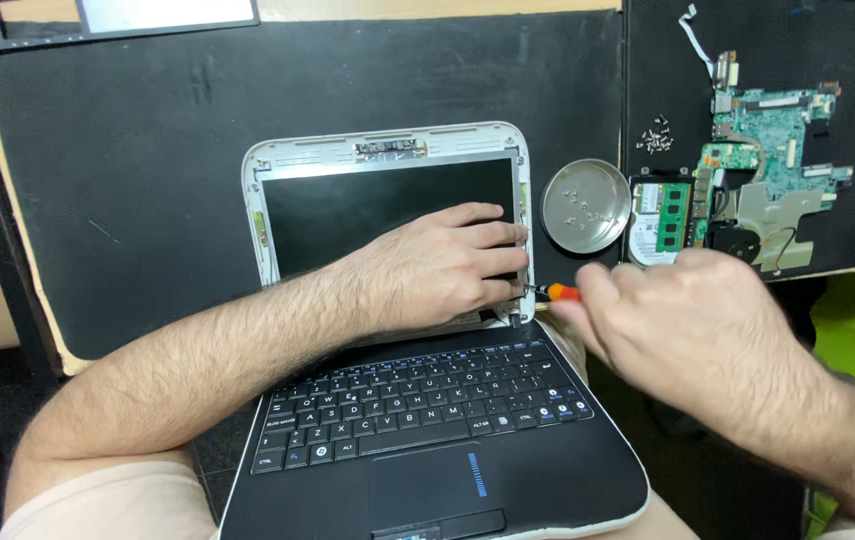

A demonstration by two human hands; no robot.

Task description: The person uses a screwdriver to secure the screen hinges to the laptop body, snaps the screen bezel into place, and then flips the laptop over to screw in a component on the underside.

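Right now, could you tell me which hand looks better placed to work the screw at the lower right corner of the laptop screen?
Probably the right hand: it holds the orange-handled screwdriver with its tip at that corner of the screen frame. The left hand lies flat on the screen panel, steadying it.

One laptop (427, 400), perhaps one screwdriver (559, 292)

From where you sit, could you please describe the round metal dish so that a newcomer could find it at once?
Start at the small open laptop on the person's lap, with its screen frame exposed. Just past the screen's right edge, on the black mat, lies the round metal dish. It is the only shiny circular thing there, holding a few tiny screws, left of the green circuit boards.
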